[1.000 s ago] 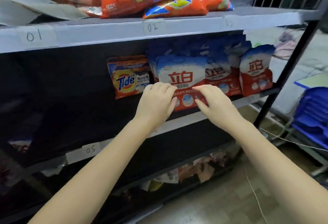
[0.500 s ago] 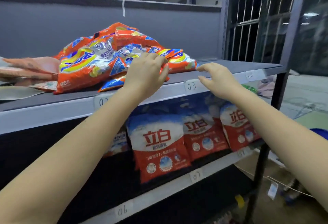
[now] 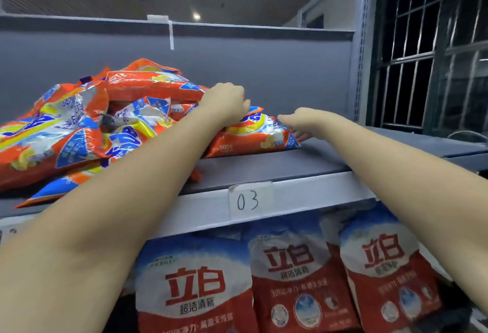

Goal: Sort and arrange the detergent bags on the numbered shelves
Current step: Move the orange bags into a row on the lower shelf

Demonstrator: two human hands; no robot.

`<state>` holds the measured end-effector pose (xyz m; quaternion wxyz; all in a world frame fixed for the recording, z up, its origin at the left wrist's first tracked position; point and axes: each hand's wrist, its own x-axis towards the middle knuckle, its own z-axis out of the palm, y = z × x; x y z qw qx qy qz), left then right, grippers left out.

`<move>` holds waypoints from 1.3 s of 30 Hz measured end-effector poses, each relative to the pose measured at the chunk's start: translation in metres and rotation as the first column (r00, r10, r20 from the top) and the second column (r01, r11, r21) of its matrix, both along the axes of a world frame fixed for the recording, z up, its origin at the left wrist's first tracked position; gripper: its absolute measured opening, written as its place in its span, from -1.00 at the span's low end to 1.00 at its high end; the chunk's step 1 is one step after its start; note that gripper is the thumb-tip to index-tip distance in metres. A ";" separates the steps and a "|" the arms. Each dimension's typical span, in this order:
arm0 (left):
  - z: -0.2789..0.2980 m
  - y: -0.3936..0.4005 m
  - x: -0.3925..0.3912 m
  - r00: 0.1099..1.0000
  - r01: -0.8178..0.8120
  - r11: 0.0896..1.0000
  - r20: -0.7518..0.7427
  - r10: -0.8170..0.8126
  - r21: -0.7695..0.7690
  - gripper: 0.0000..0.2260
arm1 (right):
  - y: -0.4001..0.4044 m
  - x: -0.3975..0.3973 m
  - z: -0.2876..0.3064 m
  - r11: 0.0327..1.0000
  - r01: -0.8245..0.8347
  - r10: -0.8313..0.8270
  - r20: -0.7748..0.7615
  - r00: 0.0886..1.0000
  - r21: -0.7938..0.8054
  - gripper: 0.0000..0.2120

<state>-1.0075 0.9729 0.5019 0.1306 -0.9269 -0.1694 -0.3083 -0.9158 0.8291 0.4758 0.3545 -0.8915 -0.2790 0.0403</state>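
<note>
Detergent bags: the left hand (image 3: 227, 103) is now curling onto the rightmost orange bag (image 3: 253, 134) on the top shelf (image 3: 330, 153), the right hand (image 3: 303, 121) touching its end with fingers extended. Both have risen from the red-and-white bags (image 3: 295, 274) below, marking a new pick above label 03 (image 3: 248, 200).

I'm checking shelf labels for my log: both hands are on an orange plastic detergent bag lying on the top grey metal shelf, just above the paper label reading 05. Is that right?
One slip: the paper label reads 03, not 05, as the head view shows. The rest holds: left hand and right hand are on the orange plastic detergent bag lying on the top grey metal shelf.
</note>
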 end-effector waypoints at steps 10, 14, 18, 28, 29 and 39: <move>-0.016 0.015 0.033 0.999 -0.029 0.999 0.021 0.028 0.020 -0.64 | 0.033 0.045 -0.004 0.985 -0.143 0.162 -0.239 0.957 0.095 -0.47; -0.015 0.018 0.033 1.000 -0.017 1.000 0.017 0.017 0.000 -0.64 | 0.027 0.045 -0.005 0.930 -0.196 0.284 -0.271 0.920 0.310 -0.65; -0.015 0.016 0.030 1.000 -0.009 0.999 0.026 0.010 -0.040 -0.66 | 0.024 0.035 -0.008 0.876 -0.231 0.409 -0.397 0.822 0.425 -0.71; -0.017 0.014 0.023 0.994 0.060 0.975 0.097 -0.040 -0.213 -0.61 | 0.008 0.028 0.004 0.760 -0.113 0.243 -0.118 0.963 0.640 -0.79; -0.015 0.013 0.023 0.992 0.080 0.963 0.113 -0.052 -0.257 -0.59 | 0.000 0.028 0.004 0.734 -0.139 0.238 -0.061 0.969 0.665 -0.82; -0.002 -0.023 0.008 0.856 0.444 0.210 0.343 -0.388 -0.871 -0.59 | -0.069 -0.002 -0.016 0.292 -0.386 0.249 0.320 0.914 0.875 -0.80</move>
